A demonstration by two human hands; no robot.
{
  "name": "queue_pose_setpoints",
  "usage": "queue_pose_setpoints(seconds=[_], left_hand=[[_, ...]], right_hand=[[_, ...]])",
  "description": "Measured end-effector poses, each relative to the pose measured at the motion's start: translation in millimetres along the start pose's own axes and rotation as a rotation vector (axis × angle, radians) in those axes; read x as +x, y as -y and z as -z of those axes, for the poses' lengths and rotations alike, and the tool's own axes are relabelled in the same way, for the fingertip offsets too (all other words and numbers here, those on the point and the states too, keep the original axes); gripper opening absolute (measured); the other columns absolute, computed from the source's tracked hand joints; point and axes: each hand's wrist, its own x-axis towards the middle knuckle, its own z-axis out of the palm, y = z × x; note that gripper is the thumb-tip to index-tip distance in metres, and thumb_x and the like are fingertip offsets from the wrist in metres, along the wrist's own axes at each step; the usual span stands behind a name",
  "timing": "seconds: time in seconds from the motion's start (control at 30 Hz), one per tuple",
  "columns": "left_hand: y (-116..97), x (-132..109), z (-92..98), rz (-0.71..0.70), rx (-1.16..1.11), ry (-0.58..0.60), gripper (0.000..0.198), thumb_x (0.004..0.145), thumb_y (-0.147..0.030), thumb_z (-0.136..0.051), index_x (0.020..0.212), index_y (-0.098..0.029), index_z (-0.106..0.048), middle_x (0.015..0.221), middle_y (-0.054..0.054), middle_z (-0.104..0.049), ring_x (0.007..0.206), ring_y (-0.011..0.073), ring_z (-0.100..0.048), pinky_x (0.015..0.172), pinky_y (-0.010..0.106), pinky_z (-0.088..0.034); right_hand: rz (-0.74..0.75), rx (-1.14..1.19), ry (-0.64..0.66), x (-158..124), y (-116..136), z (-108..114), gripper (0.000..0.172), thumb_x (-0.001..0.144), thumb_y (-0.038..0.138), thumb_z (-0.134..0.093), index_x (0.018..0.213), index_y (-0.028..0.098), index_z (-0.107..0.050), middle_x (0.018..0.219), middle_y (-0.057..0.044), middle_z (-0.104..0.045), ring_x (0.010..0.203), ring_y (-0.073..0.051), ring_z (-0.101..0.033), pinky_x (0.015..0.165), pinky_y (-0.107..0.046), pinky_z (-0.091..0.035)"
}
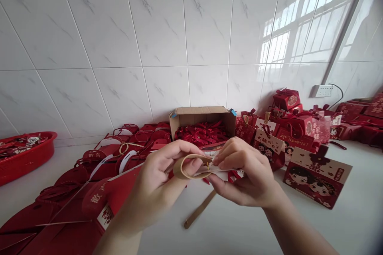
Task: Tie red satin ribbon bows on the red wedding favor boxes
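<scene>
Out in front of me, my left hand (167, 171) pinches a tan strap (178, 167) bent into a loop, with the thumb inside the loop. My right hand (243, 171) has its fingers closed on the pale top edge of a small gift box (223, 174), right beside the strap's end. A small gold fastener (208, 165) shows where strap and box meet. Most of that box is hidden behind my hands. Below them, a second tan strap (199, 211) lies flat on the white table.
A cardboard box (203, 110) of red ribbons (202, 132) stands against the tiled wall. Flat red boxes (72, 191) cover the left side, near a red basin (30, 163). Finished-looking gift boxes (317, 179) crowd the right, below a wall socket (323, 91).
</scene>
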Motion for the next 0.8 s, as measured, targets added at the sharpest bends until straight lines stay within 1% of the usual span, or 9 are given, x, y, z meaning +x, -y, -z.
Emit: queue_pose_setpoints(seconds=[0.07,0.2,0.37,0.5,0.7,0.8], left_hand=[[-0.5,-0.1,-1.3,0.005,-0.013,-0.010,0.007,0.087,-0.024,-0.061,0.091,-0.024,-0.066,0.089,0.003,-0.070,0.080,0.0182,-0.067,0.066,0.022,-0.056],[-0.4,-0.9,-1.1,0.015,-0.017,0.017,0.006,0.087,-0.025,-0.061,0.091,-0.024,-0.066,0.095,0.005,-0.070,0.085,0.0217,-0.068,0.065,0.026,-0.058],[0.7,-0.6,0.5,-0.002,0.063,0.023,0.007,0.087,-0.024,-0.060,0.090,-0.023,-0.066,0.094,0.006,-0.071,0.090,0.0246,-0.067,0.069,0.030,-0.058],[0.5,-1.8,1.6,-0.006,0.065,0.046,0.008,0.088,-0.024,-0.058,0.091,-0.023,-0.066,0.092,0.007,-0.071,0.089,0.0243,-0.067,0.070,0.030,-0.058],[-1.3,-4.3,7.1,-0.038,0.081,0.118,0.011,0.090,-0.026,-0.055,0.094,-0.023,-0.065,0.101,0.008,-0.070,0.094,0.0268,-0.066,0.070,0.033,-0.058],[-2.1,-3.8,7.5,-0.055,0.099,0.112,0.012,0.090,-0.026,-0.055,0.094,-0.023,-0.065,0.101,0.007,-0.070,0.096,0.0258,-0.066,0.074,0.032,-0.057]], right_hand=[[-0.005,0.008,0.006,-0.1,0.1,-0.1,0.021,0.076,0.013,-0.065,0.083,0.022,-0.048,0.064,0.001,-0.055,0.057,-0.015,-0.055,0.051,-0.029,-0.044],[-0.005,0.011,0.009,-0.3,-0.7,-0.2,0.021,0.076,0.013,-0.065,0.083,0.022,-0.048,0.064,0.001,-0.056,0.057,-0.015,-0.055,0.051,-0.030,-0.044],[-0.007,0.012,0.002,-0.1,-1.5,-0.3,0.021,0.076,0.012,-0.065,0.081,0.023,-0.048,0.064,0.001,-0.056,0.057,-0.014,-0.056,0.051,-0.029,-0.044],[0.008,0.003,-0.001,-0.4,-1.0,-0.2,0.023,0.074,0.011,-0.066,0.082,0.022,-0.048,0.064,0.001,-0.055,0.058,-0.015,-0.056,0.051,-0.030,-0.044],[0.014,0.031,-0.009,-2.3,-0.3,-0.3,0.023,0.073,0.010,-0.067,0.084,0.021,-0.049,0.063,0.001,-0.054,0.058,-0.016,-0.056,0.051,-0.030,-0.044],[0.016,0.025,-0.012,-2.5,-0.7,-0.5,0.024,0.072,0.010,-0.067,0.084,0.021,-0.049,0.063,0.001,-0.054,0.058,-0.016,-0.056,0.051,-0.031,-0.043]])
